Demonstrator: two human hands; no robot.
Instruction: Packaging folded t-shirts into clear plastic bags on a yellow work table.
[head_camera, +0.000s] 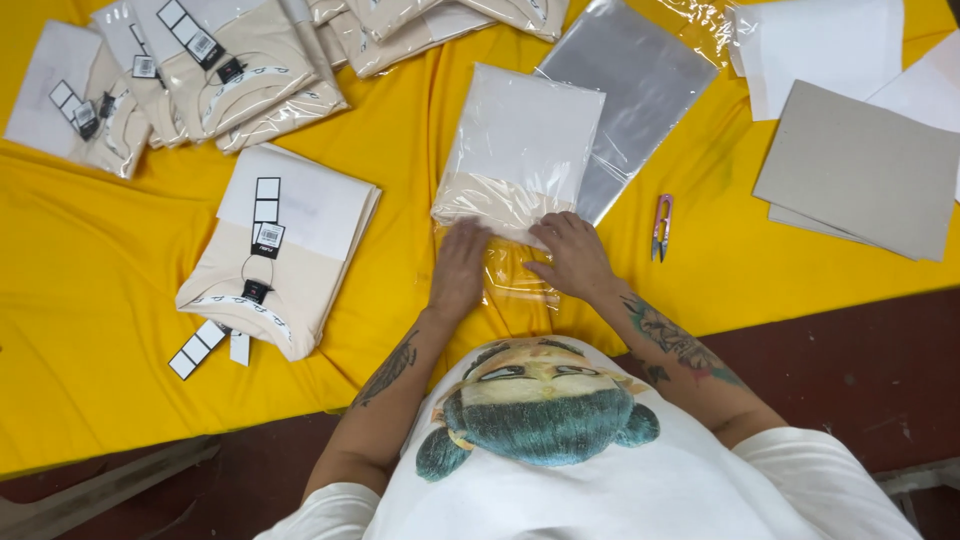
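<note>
A folded cream shirt with white paper on top sits inside a clear plastic bag (520, 150) on the yellow cloth (90, 260). My left hand (458, 268) lies flat on the bag's open near end, fingers together. My right hand (573, 255) presses on the bag's near right corner beside it. The loose bag flap (510, 275) shows between both hands.
A folded cream shirt with tags (280, 245) lies left of the hands. Several bagged shirts (200, 70) are stacked at the back left. Empty clear bags (630, 90) lie behind, pink thread snips (661, 226) to the right, grey cardboard sheets (860, 170) and white paper (820, 45) far right.
</note>
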